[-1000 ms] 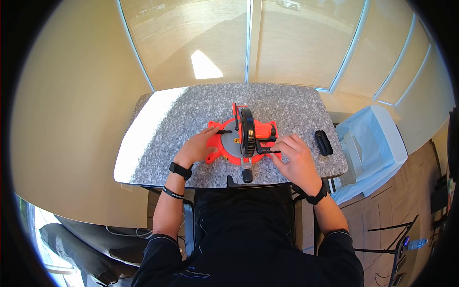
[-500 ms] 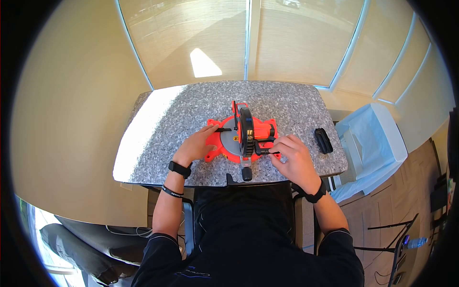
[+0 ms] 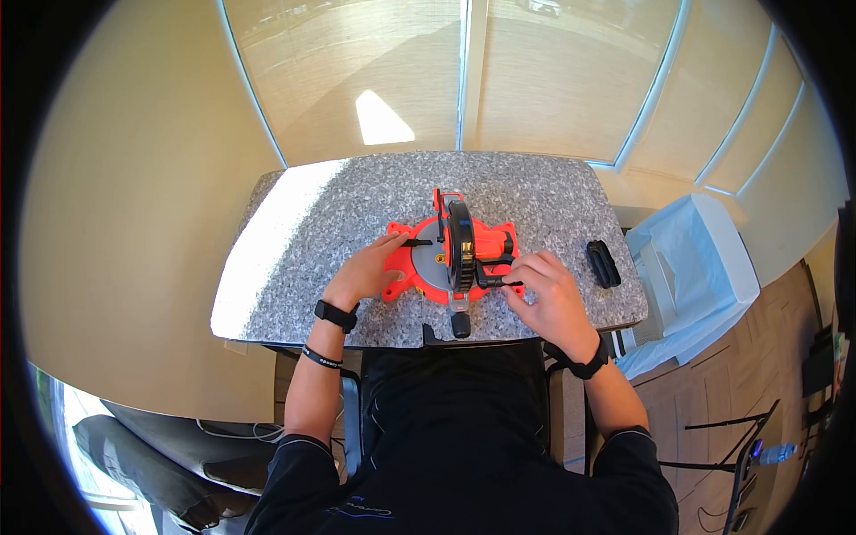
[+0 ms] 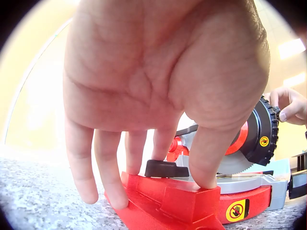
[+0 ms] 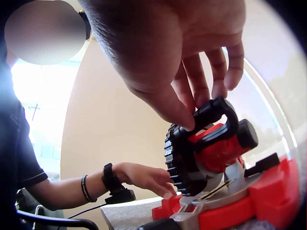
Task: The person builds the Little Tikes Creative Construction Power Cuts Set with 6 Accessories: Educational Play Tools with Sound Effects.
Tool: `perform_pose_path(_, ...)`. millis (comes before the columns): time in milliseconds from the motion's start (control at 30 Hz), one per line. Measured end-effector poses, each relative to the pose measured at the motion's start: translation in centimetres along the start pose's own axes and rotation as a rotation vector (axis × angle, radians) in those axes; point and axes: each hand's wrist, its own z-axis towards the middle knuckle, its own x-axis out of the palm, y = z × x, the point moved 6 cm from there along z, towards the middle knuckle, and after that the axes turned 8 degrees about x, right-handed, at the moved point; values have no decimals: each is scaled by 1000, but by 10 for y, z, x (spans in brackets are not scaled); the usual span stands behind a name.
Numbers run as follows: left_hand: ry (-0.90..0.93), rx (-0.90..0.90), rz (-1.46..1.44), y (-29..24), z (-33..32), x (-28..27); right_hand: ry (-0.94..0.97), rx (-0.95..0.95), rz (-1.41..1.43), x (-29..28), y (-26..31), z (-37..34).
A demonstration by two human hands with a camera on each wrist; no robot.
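A small red and black mitre saw point(image 3: 464, 254) stands on the speckled table, its round grey plate point(image 4: 249, 181) set in a red base point(image 4: 177, 203). My left hand point(image 3: 364, 267) rests on the base's left end, fingers extended downward. Its thumb touches the red front part, while the other fingers reach down behind and beside it near a black clamp-like piece point(image 4: 165, 168). At the saw's right, my right hand point(image 3: 550, 290) pinches the black handle point(image 5: 211, 112) between thumb and fingers. The black toothed guard point(image 5: 180, 158) is upright above the plate.
A black case-like object point(image 3: 603, 265) lies on the table's right side. Beside the table stands a bin lined with a light blue bag point(image 3: 704, 276). The granite-look table point(image 3: 526, 183) has bright sunlight along its left edge, and window blinds point(image 3: 571, 80) stand behind.
Both hands keep their places on the saw. The whole view has shifted very slightly; the saw's head looks unchanged.
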Motion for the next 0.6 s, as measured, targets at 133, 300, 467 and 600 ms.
perform_pose_path(133,0,-12,-16,-1,-1,-1,-41,-11,-19,-1,0,-1)
perform_pose_path(300,3,-13,-10,0,-1,0,-132,-34,-45,-6,2,0)
perform_pose_path(467,-2,-4,-10,1,-1,0,-202,-48,-50,-18,8,4)
perform_pose_path(600,-28,32,16,5,-1,2,-270,-102,-37,-24,13,4)
